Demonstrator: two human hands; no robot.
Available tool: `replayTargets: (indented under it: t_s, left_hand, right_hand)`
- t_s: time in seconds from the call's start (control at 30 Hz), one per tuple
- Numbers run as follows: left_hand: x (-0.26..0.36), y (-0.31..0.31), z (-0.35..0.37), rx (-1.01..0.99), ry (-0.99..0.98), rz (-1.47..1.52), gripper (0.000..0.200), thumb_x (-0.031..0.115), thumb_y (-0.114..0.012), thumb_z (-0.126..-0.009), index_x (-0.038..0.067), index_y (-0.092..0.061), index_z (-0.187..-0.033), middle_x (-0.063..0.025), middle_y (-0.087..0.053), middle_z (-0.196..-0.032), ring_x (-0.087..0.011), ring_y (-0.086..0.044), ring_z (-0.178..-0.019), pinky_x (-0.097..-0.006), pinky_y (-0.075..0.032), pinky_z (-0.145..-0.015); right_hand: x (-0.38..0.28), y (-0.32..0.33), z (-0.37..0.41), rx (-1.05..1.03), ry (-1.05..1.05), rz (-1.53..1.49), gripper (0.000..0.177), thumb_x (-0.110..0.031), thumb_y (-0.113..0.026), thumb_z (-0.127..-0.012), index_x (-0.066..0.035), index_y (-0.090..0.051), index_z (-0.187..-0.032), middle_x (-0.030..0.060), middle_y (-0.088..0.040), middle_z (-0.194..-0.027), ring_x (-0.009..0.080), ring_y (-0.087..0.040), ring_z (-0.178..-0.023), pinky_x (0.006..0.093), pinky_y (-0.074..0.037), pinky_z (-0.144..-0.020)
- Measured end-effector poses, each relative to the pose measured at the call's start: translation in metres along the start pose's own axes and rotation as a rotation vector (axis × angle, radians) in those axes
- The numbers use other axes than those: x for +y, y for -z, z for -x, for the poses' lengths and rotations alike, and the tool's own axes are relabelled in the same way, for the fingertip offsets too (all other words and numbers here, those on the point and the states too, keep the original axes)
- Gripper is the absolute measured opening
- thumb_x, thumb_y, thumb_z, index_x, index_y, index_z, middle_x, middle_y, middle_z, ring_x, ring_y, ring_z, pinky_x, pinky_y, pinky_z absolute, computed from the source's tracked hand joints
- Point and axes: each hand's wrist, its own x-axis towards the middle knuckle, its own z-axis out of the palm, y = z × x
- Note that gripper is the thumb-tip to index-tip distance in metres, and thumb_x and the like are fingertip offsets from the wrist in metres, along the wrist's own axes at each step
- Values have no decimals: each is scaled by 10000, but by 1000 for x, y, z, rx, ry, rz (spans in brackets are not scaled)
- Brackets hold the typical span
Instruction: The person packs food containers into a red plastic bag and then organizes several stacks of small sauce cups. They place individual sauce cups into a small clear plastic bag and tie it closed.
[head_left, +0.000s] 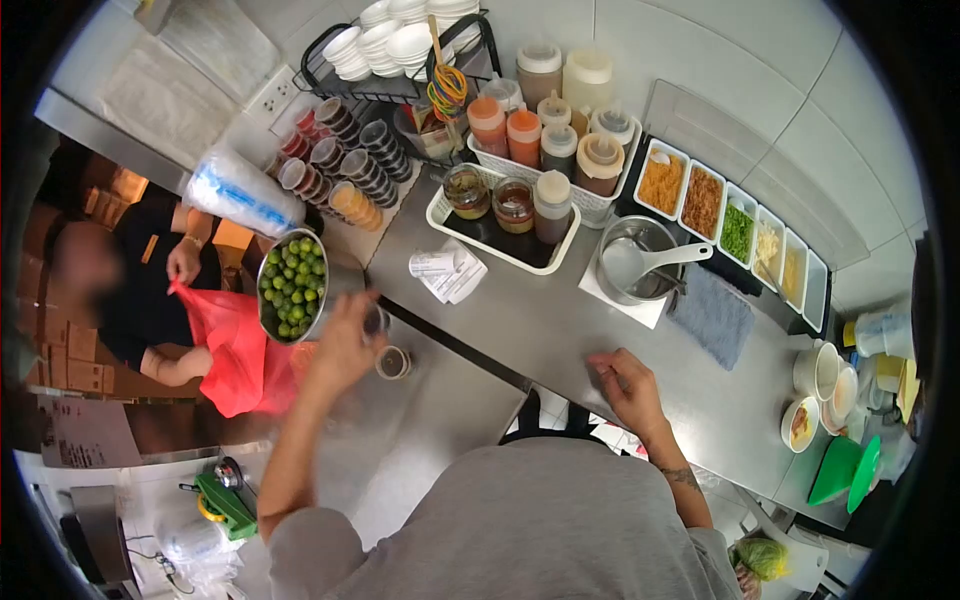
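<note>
My left hand (345,345) is blurred by motion over the left counter, next to a metal pot of small green limes (292,285). Its fingers reach a small dark cup (376,321), and I cannot tell whether they grip it. Just beside it stands a small sauce cup (393,362). My right hand (628,385) hovers at the front edge of the steel counter (520,320), fingers apart and loosely bent, holding nothing.
A person (140,290) at the left handles a red plastic bag (240,350). White tray (505,258) holds jars and a bottle; behind it stand sauce bottles (525,137). At right are a pot with a ladle (640,262), topping containers (735,225) and bowls (817,370).
</note>
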Motion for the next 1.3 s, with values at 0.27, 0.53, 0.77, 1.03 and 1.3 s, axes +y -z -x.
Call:
replayTargets:
  t_s: [0.27,0.53,0.77,1.03,1.3]
  left_hand:
    - [6,-42,47,-73,204,86,555,88,-652,-718,66,-457,-1237,-208,-442,-1131,-398,-530,-1004,-440,-463,-848]
    - [15,-33,52,-175,226,53,544,117,-647,-742,72,-446,-1245,-208,-440,-1156,-390,-539,-992,-445,-466,-833]
    - [24,-39,58,-158,143,6,512,143,-653,-752,68,-459,-1220,-209,-447,-1154,-398,-530,-992,-454,-462,-837]
    - [22,-31,52,-276,80,-91,466,133,-663,-750,56,-484,-1173,-197,-471,-1136,-390,-523,-998,-449,-457,-829]
    - [-3,19,-136,562,-232,-282,258,31,-587,-737,-5,-526,-985,-175,-521,-946,-362,-540,-886,-435,-453,-731]
  right_hand:
    - [0,-5,0,-61,-14,14,162,4,-555,-850,-41,-648,-975,110,-580,-795,244,-587,-727,308,-471,-689]
    - [5,-5,6,-26,-22,15,157,0,-556,-846,-37,-649,-967,116,-586,-797,257,-585,-705,307,-468,-661]
    - [8,-7,4,-29,-1,-10,162,9,-554,-831,-39,-642,-959,120,-582,-789,260,-574,-680,321,-463,-637]
    - [47,-27,10,196,52,26,142,-12,-579,-809,-33,-634,-939,102,-557,-745,218,-546,-589,305,-450,-552]
    - [39,-32,3,183,19,120,132,-47,-626,-778,-52,-630,-909,82,-527,-691,208,-527,-554,318,-444,-529]
